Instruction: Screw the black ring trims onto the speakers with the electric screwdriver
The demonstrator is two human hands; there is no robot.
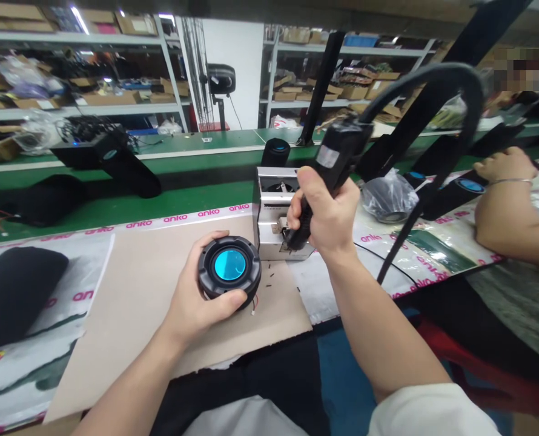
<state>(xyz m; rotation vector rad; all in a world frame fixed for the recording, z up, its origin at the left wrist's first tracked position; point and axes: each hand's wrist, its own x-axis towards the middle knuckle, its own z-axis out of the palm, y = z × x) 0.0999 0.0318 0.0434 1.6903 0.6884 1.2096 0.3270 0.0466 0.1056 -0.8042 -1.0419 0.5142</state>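
My left hand [192, 300] is wrapped round a round black speaker part [230, 265] with a shiny blue disc in its middle. A thin wire with a small white plug [253, 312] hangs from its lower right side. In my right hand [330, 212] is a black electric screwdriver [344, 145], tilted, its tip pointing down at the front of a metal screw feeder [269, 245]. Whether the tip touches a screw there is hidden. Several small dark screws [270, 275] lie on the brown cardboard sheet [137, 303] between the speaker part and the feeder.
The screwdriver's thick cable [472, 91] arcs over to the right. Black speaker bodies [19, 290] lie at the left, and a bagged round part [390, 197] sits right of the feeder. A co-worker's arm [501, 200] is at the far right. Loaded shelves [83, 109] stand behind.
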